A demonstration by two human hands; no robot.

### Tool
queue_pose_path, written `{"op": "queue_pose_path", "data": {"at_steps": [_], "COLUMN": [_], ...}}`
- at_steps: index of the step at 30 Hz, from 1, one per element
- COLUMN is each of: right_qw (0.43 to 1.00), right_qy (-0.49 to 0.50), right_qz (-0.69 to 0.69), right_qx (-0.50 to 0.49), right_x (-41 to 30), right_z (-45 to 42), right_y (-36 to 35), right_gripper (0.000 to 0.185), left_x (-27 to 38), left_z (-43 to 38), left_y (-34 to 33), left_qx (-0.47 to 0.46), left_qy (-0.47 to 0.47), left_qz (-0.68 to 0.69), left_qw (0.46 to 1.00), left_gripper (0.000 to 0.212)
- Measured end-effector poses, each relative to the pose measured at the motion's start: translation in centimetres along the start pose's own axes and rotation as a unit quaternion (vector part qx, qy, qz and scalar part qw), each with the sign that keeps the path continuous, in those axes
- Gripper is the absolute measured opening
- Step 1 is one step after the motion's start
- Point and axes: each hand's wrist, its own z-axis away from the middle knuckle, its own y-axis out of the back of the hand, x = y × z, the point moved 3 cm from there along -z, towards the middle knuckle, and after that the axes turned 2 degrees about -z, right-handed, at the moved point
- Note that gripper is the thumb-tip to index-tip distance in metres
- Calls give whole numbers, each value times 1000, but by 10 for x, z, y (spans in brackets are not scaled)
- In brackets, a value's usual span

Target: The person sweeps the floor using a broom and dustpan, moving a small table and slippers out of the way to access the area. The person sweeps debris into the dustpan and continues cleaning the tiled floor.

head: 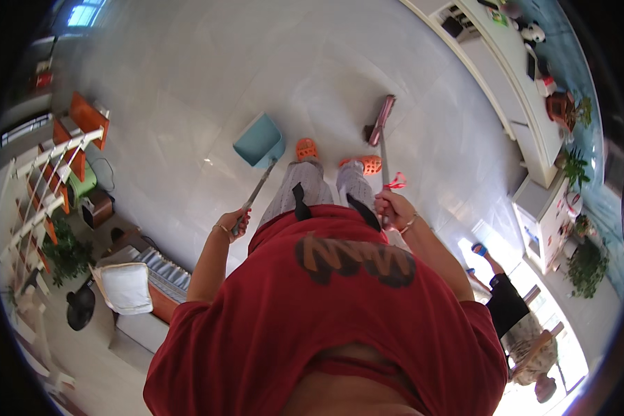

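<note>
My left hand [235,224] is wrapped around the grey handle of a long-handled dustpan. The blue-green pan [260,141] rests on the tiled floor [197,67], left of my feet. In my right hand [397,209] is the upper part of a broom handle [385,161], with a red ribbon [397,181] tied just beyond my fist. The pinkish broom head [381,120] is at the floor to the right of my feet, its dark bristles partly visible. Orange clogs [307,148] are on my feet between the two tools.
At right runs a long white cabinet [525,104] with potted plants [560,110] and a panda toy [533,32] on top. Another person [520,322] is by a bright doorway at lower right. Open stairs with orange treads [89,120] and a cushioned seat [125,288] stand at left.
</note>
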Motion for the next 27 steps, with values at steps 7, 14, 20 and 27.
{"op": "queue_pose_path", "data": {"at_steps": [7, 14, 20, 27], "right_qw": [971, 963, 996, 970], "right_qy": [-98, -131, 24, 100], "right_qz": [91, -52, 40, 172], "right_qx": [-200, -231, -75, 142], "right_x": [2, -67, -169, -299], "right_z": [-113, -95, -13, -26], "right_y": [-91, -147, -51, 33], "right_gripper": [29, 25, 21, 16], "left_x": [-21, -21, -21, -55], "left_z": [-5, 2, -14, -88], "left_y": [19, 7, -1, 4], "left_qx": [-32, 49, 15, -27], "left_qy": [15, -7, -13, -69], "left_qz": [74, -14, 68, 128], "left_qw": [997, 999, 998, 989], "left_gripper": [14, 14, 14, 14]}}
